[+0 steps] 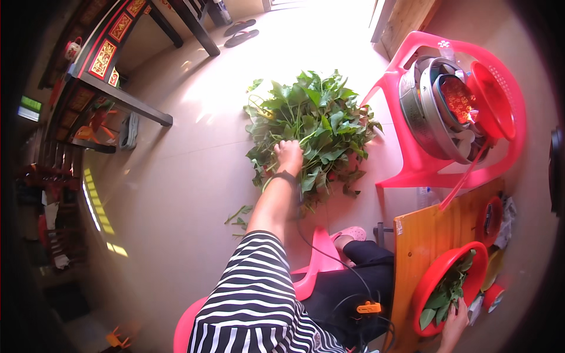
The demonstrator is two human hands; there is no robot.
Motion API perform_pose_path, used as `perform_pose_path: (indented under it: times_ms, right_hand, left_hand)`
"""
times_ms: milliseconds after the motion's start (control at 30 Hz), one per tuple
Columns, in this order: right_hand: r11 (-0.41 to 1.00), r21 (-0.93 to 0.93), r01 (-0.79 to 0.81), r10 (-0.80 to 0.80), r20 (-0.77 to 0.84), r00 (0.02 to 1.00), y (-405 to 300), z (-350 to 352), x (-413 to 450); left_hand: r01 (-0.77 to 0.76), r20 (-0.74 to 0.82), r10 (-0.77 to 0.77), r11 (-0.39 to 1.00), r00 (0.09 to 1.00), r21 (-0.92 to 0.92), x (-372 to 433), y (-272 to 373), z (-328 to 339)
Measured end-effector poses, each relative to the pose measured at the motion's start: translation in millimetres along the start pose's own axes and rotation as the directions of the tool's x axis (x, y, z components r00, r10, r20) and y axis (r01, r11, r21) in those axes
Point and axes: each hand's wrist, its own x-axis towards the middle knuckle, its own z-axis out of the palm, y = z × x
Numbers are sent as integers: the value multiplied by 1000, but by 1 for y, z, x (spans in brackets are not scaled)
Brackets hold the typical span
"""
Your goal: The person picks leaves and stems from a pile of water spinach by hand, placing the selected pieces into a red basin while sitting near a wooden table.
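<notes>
A large heap of leafy green stems (326,128) fills the middle of the view, above the tiled floor. My left hand (289,154) reaches into its near side, its fingers curled at the stems; whether it grips one is hard to tell. At the lower right, my right hand (458,315) touches green leaves (443,295) at the near rim of a red plastic basin (423,282). The fingertips are partly hidden among those leaves. The basin stands on a wooden table (410,238).
A pink plastic chair (393,172) holds metal pots (412,114) and a red strainer (492,99). A few loose sprigs (240,214) lie on the floor at left. A black cable (329,256) with an orange clip (368,307) crosses my lap. A dark carved table (128,99) stands upper left.
</notes>
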Motion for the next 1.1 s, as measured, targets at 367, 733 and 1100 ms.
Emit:
perform_pose_path:
  times_ms: [367,733,1100]
  right_hand:
    - [998,59,27,-19,-128,992,-5,1,-11]
    - [999,-17,28,-30,-170,985,-17,-3,-28]
    - [960,247,132,-61,-274,960,-117,-43,-17]
  left_hand:
    - [-63,-267,-122,802,956,-595,-9,-40,-56]
    - [75,27,-112,447,993,-892,-3,-23,-132]
    - [105,251,471,315,846,-943,-78,75,-207]
